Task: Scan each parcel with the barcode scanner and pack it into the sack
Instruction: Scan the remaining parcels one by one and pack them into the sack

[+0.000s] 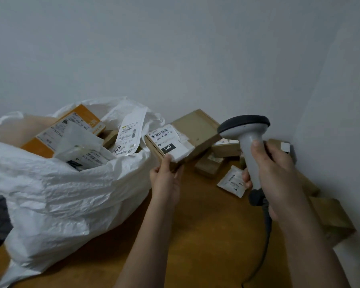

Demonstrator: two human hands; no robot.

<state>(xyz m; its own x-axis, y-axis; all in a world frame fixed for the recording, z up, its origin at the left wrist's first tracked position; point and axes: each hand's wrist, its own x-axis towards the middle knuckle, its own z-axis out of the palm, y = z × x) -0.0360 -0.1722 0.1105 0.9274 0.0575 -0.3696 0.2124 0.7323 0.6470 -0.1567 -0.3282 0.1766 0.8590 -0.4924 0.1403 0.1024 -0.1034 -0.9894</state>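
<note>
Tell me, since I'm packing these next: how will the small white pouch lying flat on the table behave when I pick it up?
The small white pouch looks thin and wrinkled, so it will probably flex rather than stay stiff. It lies flat on the table, so it likely weighs little and won't roll. Its film looks smooth, so it may be slightly slippery.

A plain pale grey-white wall (175,48) filled the upper half of the view, and a second wall (341,100) of the same colour met it in a corner on the right. Below them lay a brown wooden surface (206,235). The light was dim and even, without hard shadows.
</note>
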